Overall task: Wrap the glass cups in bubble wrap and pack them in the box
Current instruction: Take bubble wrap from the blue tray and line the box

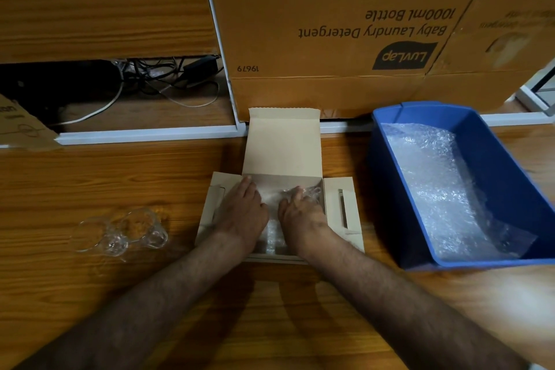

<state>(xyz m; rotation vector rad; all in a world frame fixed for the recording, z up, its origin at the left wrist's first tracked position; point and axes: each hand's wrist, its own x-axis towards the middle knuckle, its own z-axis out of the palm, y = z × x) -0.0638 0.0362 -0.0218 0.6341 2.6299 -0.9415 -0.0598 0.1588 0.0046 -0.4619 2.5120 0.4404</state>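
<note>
- Small cardboard box (282, 156) open on the wooden table (90, 177), lid flap standing back, side flaps spread out flat.
- Left hand (241, 210) palm down inside the box, fingers flat and apart, pressing on bubble wrap (271, 204); not gripping.
- Right hand (300, 213) just beside it, fingers curled over a wrapped bundle (312, 193) at the box's right end; whether it truly clamps the bundle, cannot tell.
- Two bare glass cups (120, 233) lying on the table left of the box, touching each other, unwrapped.
- Blue plastic bin (495, 141) right of the box, holding loose bubble wrap sheets (444, 189).
- Large brown carton (330, 24) behind, print upside down.
</note>
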